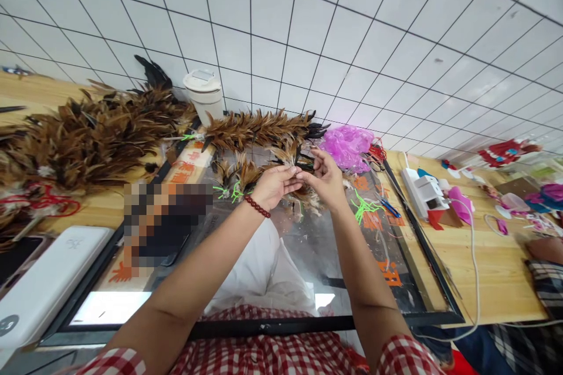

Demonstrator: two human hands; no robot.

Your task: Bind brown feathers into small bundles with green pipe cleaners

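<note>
My left hand, with a dark red bead bracelet at the wrist, pinches with thumb and fingers over a glass-topped frame. Thumb and fingertips of my right hand meet it from the other side, its index finger raised. Whatever lies between the fingertips is too small to make out. Brown feathers show just beyond the fingers; I cannot tell whether they are held. Left of the hands lie more brown feathers with bright green ties. A long brown feather garland stretches along the wall behind.
A large feather heap and white power bank are on the left. A lidded cup stands by the tiled wall. Rightward are a pink plastic bag, green strips, a blue cutter, and a power strip with a cable.
</note>
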